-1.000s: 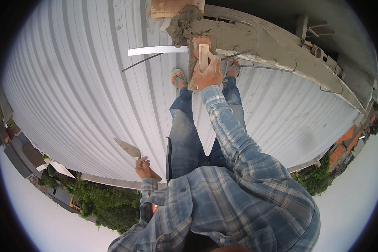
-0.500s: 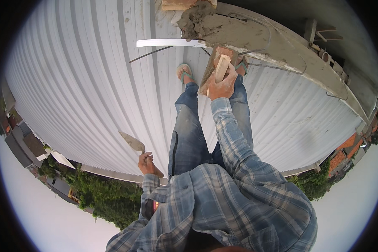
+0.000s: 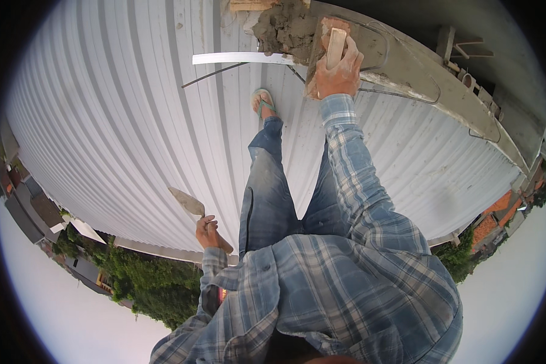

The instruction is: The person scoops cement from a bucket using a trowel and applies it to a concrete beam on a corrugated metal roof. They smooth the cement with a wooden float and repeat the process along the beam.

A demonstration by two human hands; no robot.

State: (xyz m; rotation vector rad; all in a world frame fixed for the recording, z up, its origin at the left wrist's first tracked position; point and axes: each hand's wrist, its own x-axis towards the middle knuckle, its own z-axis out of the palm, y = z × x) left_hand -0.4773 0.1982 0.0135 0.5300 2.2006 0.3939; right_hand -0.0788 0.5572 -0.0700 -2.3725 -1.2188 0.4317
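My right hand (image 3: 341, 71) is wrapped round the pale wooden grip of a plastering float (image 3: 313, 76). The float's mortar-smeared board lies over the near edge of a concrete ledge (image 3: 400, 60); whether its whole face touches the surface I cannot tell. Just left of it sits a heap of wet mortar (image 3: 283, 30). Down at the left, my left hand (image 3: 208, 233) is closed on the handle of a pointed trowel (image 3: 187, 201), held out above the roof with its blade toward the far left.
Ribbed metal roofing (image 3: 151, 133) spreads underfoot, with my sandalled foot (image 3: 263, 103) on it. A white strip (image 3: 242, 58) and a thin dark rod (image 3: 215, 74) jut out left of the ledge. Bent wires (image 3: 400, 94) stick out along it. Trees (image 3: 145, 279) stand beyond the roof's edge.
My right hand has pushed the float away from me and slightly right, from above the roofing onto the ledge. The trowel in my left hand has shifted slightly left.
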